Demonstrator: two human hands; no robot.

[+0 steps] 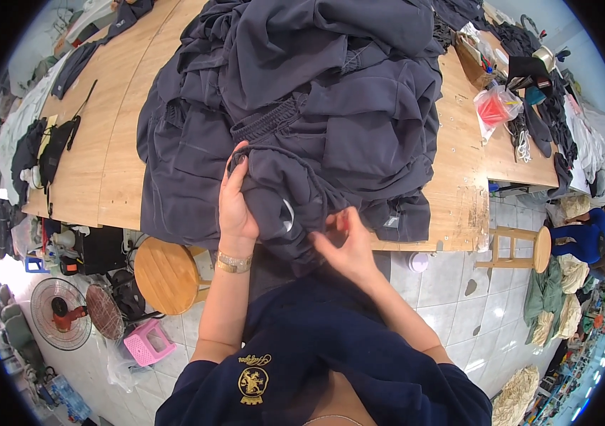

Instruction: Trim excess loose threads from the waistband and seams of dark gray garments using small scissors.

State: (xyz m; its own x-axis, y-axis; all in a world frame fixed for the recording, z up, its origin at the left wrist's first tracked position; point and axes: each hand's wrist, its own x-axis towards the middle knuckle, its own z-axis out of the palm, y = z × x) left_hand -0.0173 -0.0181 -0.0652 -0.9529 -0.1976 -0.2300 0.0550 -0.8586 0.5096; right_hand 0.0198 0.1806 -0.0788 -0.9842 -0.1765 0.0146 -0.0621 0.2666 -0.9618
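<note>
I count one heaped pile of dark grey garments (302, 106) on one wooden table (114, 142), two round wooden stools (164, 273), two floor fans (61, 314), one pink plastic stool (147, 342), and one clear bag (495, 108).

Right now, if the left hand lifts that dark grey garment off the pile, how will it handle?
Likely floppy: the dark grey garment bunches in folds under the left hand. Probably light. It may drag the garment pile beneath.

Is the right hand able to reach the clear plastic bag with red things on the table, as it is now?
Probably not without leaning. The right hand is at the table's near edge on the dark grey garment, and the plastic bag lies far off to the right. Only bare table lies between them.
</note>
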